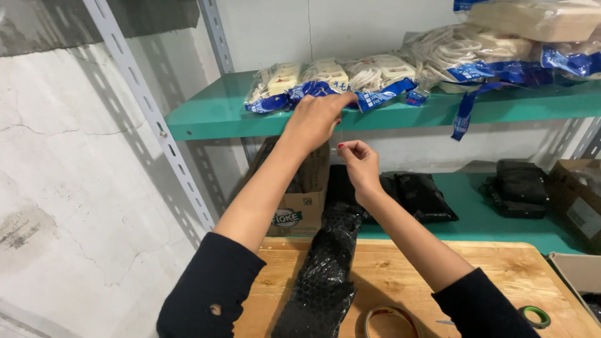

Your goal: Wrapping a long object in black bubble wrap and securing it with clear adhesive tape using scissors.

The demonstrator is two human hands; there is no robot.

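- Black sleeves, nearest the lens, lead up to two raised forearms above the desk (400,275), plain wooden top.
- Upper green shelf (213,112): carries a row of clear packets with blue bands holding cream-coloured sockets and coiled cords; some overhang the front edge and could, by my judgement, be dragged off if a hand brushes them.
- Black bubble-wrapped bundle (322,275): lies lengthwise on the desk, far end near the edge under the hands; it may roll or slip if left unsteadied.
- Cardboard box (300,200): on the lower shelf, behind the bundle.
- Left hand (316,119): fingers curled, knuckles against the upper shelf's edge just beside a blue-banded socket packet (282,84); appears to pinch a fine strand, too thin to confirm.
- Right hand (358,161): thumb and fingertips pinched shut, seemingly on the same strand; it could snap or slip if pulled hard.
- Tape roll (388,319): flat on the desk.
- Green tape ring (533,316): near the desk's right edge.
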